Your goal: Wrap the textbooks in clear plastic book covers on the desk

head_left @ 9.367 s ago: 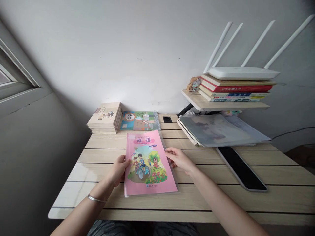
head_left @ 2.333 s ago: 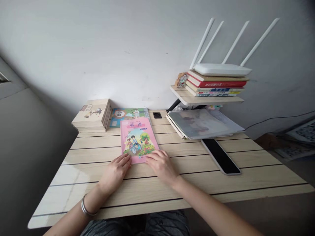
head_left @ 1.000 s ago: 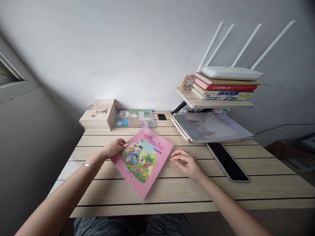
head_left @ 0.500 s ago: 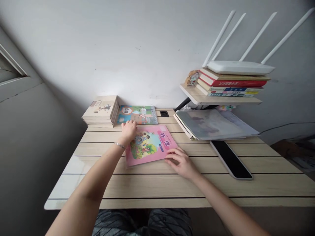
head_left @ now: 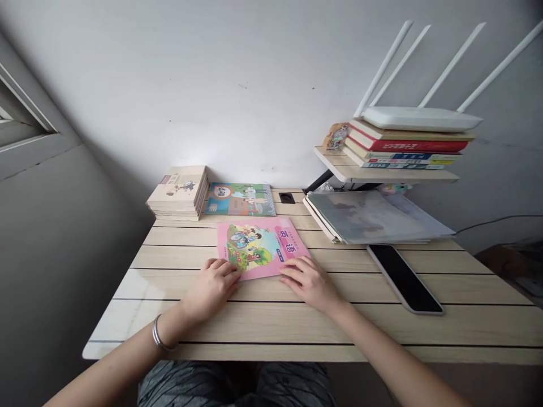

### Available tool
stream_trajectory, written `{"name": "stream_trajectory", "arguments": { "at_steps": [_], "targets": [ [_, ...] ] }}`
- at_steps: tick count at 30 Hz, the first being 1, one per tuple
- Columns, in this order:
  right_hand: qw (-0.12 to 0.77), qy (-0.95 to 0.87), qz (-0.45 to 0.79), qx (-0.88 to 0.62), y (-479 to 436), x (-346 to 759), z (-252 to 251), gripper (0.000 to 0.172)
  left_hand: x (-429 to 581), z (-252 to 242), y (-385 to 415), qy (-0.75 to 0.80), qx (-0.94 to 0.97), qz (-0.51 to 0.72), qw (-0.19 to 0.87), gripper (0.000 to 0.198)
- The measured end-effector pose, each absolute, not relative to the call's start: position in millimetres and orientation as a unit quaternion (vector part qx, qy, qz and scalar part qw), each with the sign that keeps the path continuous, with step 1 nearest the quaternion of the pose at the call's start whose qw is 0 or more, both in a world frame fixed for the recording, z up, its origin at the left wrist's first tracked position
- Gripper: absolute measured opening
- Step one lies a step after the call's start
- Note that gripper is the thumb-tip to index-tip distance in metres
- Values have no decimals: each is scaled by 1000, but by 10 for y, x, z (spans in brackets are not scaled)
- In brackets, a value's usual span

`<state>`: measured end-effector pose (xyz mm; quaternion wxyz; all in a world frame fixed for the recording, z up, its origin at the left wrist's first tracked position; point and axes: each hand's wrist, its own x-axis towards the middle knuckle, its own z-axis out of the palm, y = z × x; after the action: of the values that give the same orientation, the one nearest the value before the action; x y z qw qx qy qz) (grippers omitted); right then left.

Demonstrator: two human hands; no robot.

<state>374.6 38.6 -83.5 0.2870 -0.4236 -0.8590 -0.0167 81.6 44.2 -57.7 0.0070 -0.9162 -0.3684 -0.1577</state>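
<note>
Between the left hand and the right hand lies a pink English textbook, flat on the slatted desk, its cover up and its title end turned toward the right hand. The left hand's loosely curled fingers touch the near edge by its left corner; the right hand, its fingers slightly parted and bent, touches the near right corner. Whether either thumb pinches the book cannot be told. Beyond the left hand sit a stack of beige books and, just beside it, a blue-green mathematics textbook. Right of the right hand rests a smartphone; farther beyond that hand, a white router tops stacked books on a raised shelf.
</note>
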Motion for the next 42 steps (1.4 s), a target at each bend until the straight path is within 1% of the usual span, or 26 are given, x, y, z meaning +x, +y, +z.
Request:
{"name": "stream_trajectory", "arguments": {
  "at_steps": [6, 11, 14, 18, 25, 32, 39, 42],
  "targets": [
    [282, -840, -29, -462, 314, 3320, -749, 15, 818, -653, 534, -372, -908, -190, 33, 18],
    [279, -859, -57, -426, 311, 2654, -743, 17, 829, -651, 499, -373, -906, -195, 53, 19],
    [270, -861, -92, -420, 377, 2511, -783, 17, 774, -690, 534, -378, -901, -205, 60, 19],
    [271, -861, -91, -422, 406, 2733, -797, 20, 684, -735, 583, -368, -904, -207, 71, 21],
    [304, -841, -73, -442, 328, 3507, -828, 15, 416, -676, 566, -363, -903, -208, 97, 19],
    [317, -820, -67, -472, 294, 4032, -915, 16, 358, -651, 551, -371, -896, -224, 96, 20],
    [341, -805, -31, -484, 312, 4275, -1039, 17, 368, -678, 531, -403, -886, -222, 55, 21],
    [358, -777, 23, -517, 311, 4383, -1018, 17, 369, -659, 535, -431, -872, -229, -22, 21]
  ]
}}
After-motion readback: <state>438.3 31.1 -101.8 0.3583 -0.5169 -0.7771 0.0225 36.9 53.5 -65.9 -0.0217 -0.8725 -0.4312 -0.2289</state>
